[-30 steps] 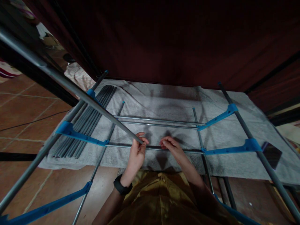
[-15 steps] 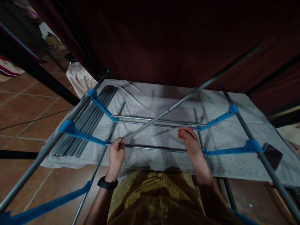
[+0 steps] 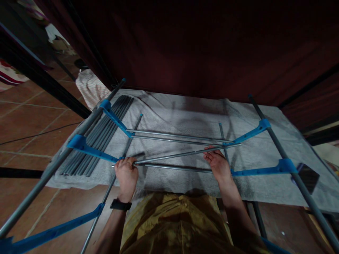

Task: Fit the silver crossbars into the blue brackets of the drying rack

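Observation:
My left hand is closed on a loose grey metal tube near its left end, beside a blue plastic bracket. The tube slants slightly up to the right, its far end over the right-hand blue bracket. Under that right part lies my right hand, fingers stretched out and the tube crossing them; whether they bear it I cannot tell. Two fixed crossbars run behind the loose tube. Another crossbar lies in front, its left end hidden by my left hand.
Thick side poles, left and right, carry the brackets. A row of several spare tubes lies on the grey cloth at left. A dark phone-like slab is at right. Dark red curtain hangs behind.
The loose tube has swung down from a steep upward slant to nearly level, its right end now at the right bracket. My left hand has shifted slightly left, and my right fingers have opened.

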Action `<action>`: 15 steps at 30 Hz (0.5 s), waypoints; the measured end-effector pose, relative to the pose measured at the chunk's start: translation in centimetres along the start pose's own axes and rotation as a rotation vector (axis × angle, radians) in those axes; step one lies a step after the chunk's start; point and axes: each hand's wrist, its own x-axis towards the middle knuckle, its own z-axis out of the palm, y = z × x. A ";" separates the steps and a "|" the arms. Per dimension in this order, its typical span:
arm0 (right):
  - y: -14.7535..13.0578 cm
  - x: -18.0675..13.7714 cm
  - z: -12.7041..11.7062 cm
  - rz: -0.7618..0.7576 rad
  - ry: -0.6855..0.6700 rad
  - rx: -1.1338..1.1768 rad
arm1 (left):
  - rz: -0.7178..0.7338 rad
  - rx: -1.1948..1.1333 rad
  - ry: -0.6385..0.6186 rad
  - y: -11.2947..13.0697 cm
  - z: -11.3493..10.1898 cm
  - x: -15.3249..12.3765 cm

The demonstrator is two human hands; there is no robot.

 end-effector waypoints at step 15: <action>1.5 1.9 -4.5 -0.026 0.236 0.034 | 0.155 0.110 -0.030 1.2 -1.5 0.4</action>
